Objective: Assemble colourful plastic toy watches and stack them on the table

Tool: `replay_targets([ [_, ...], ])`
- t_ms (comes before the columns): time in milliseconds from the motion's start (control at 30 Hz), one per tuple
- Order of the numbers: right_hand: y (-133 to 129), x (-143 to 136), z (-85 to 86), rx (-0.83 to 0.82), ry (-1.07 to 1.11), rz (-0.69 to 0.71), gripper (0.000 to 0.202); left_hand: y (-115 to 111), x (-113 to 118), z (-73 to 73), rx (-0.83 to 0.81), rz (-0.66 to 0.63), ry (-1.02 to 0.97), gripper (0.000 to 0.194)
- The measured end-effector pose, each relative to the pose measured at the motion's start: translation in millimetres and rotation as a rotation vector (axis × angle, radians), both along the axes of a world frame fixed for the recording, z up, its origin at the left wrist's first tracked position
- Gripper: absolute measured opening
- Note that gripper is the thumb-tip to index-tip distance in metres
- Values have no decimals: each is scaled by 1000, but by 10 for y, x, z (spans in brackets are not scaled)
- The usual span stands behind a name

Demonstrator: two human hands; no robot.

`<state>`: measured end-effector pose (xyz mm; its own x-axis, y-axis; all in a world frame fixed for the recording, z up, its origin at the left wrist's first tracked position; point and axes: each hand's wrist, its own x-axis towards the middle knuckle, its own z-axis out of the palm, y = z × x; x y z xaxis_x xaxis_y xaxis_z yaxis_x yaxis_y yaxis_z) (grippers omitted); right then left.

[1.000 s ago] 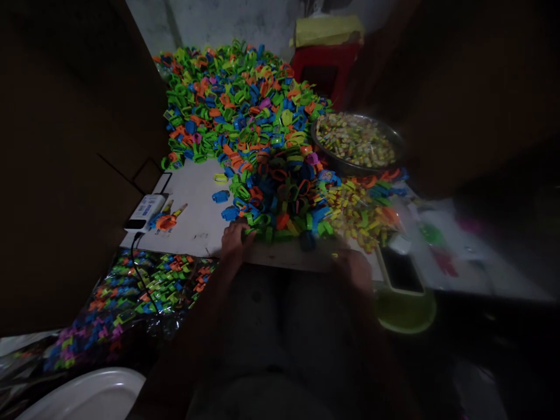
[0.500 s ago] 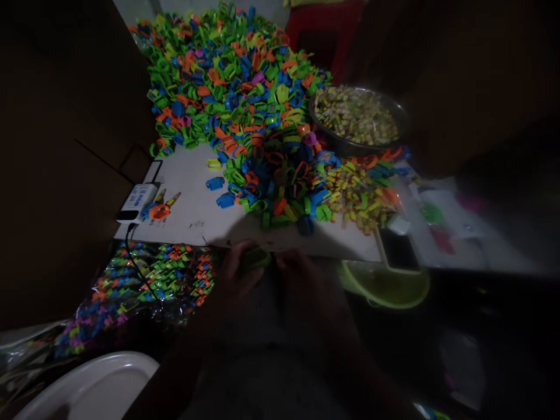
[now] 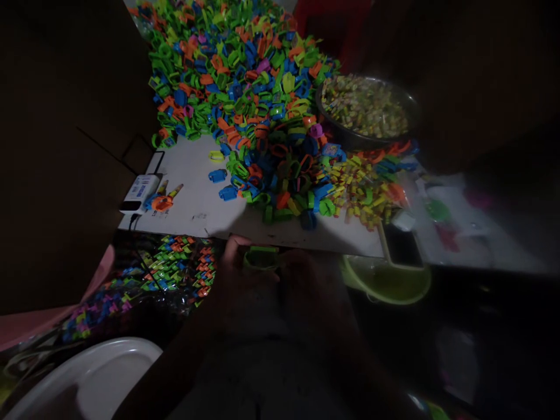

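My left hand (image 3: 234,268) is closed around a green plastic toy watch (image 3: 261,258), held low at the table's front edge. The loop of its strap faces me. My right hand (image 3: 301,271) is beside the watch's right end, fingers bent together in deep shadow. What they pinch, if anything, is hidden. Beyond both hands lies a big heap of toy watches (image 3: 245,87) in green, blue, orange and some purple. Small yellow wrapped pieces (image 3: 361,186) are spread at the heap's right front.
A metal bowl (image 3: 413,111) of small wrapped pieces stands at the back right. A phone (image 3: 402,245) lies near the front edge above a yellow-green basin (image 3: 420,289). On the left are a white box-like device (image 3: 142,192) with a cable and bagged watches (image 3: 175,262) below. A white stool (image 3: 118,373) is lower left.
The green watch has turned so its loop shows more plainly, and my right hand has come closer to it. The view has shifted slightly; a pink rim now shows at left.
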<state>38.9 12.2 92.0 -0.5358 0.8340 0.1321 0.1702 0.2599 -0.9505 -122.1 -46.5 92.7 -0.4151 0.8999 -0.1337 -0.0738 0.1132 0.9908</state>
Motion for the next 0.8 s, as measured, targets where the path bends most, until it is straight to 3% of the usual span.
replay_targets([
  [133,16,9,158,170,-119,175,19,22,-55,-62,80,-41,-192,69],
  [200,-4,18,161,153,-140,160,19,23,-63,-66,73,-25,-170,72],
  [333,-62,34,56,36,39,-32,17,-13,-41,-41,37,-36,67,65],
  [433,-79,37,29,29,147,-20,12,-55,-8,-22,20,-62,281,53],
  [533,-71,30,37,58,110,4,12,-87,-1,0,36,-64,491,44],
  [800,11,-31,-112,381,-23,0,12,-123,-72,92,43,-108,886,31],
])
